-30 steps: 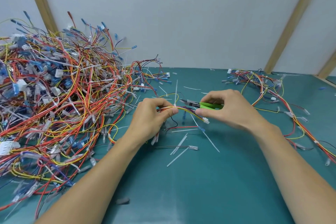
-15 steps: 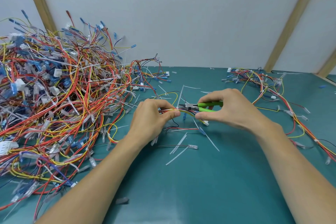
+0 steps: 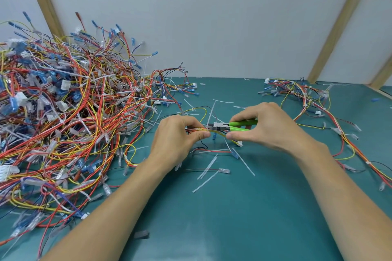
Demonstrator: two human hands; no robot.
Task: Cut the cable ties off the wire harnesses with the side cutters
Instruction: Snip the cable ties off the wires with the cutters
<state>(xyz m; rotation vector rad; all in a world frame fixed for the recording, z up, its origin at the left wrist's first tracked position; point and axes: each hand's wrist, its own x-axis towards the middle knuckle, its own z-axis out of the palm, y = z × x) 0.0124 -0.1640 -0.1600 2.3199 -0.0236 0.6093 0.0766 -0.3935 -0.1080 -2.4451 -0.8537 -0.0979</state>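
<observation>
My left hand (image 3: 176,137) pinches a small wire harness (image 3: 218,132) of red, yellow and orange wires above the middle of the green table. My right hand (image 3: 265,127) grips the side cutters (image 3: 233,126) by their green handles and also pinches the harness near its white connector (image 3: 239,144). The cutter jaws point left and sit at a white cable tie (image 3: 212,112) that sticks up from the harness, close to my left fingertips. Whether the tie is cut through I cannot tell.
A large tangled pile of wire harnesses (image 3: 63,123) fills the left side. A smaller spread of harnesses (image 3: 314,104) lies at the right. Cut cable-tie strips (image 3: 207,167) litter the green tabletop (image 3: 233,218) below my hands. A white wall with wooden struts stands behind.
The side cutters have moved left along the harness, and their jaws have reached the upright cable tie beside my left fingertips. My left hand has kept its hold.
</observation>
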